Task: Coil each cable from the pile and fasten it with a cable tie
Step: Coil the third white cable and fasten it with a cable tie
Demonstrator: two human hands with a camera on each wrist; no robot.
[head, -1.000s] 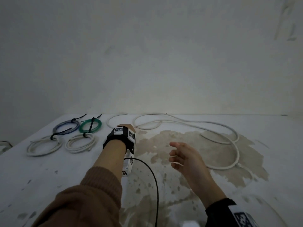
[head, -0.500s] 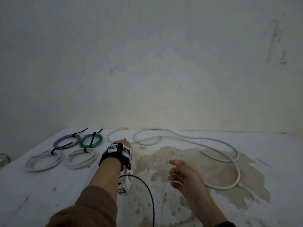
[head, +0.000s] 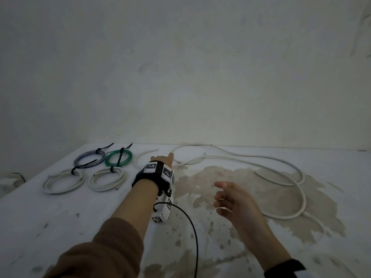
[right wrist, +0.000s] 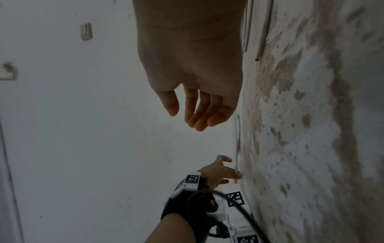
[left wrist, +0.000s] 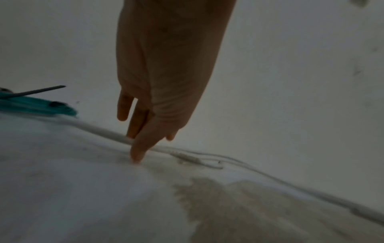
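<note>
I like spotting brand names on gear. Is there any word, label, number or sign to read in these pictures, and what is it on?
No readable text in any view.
Wrist band on the left arm: only black-and-white square code patterns, no letters or numbers.
White block under that wrist: the same patterns.
Cables, table, wall: no print visible.

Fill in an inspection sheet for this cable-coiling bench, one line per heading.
Surface: white worktop with a large brown stain.
Job's things: four tied coils, blue-grey, green, two white; long loose white cable uncoiled.
Clutter: nothing seen.
Grips: left hand open, fingertip on the worktop beside the loose cable; right hand open, holding nothing.
Cables: thin black lead from the left wrist camera.
Surroundings: plain marked wall.
</note>
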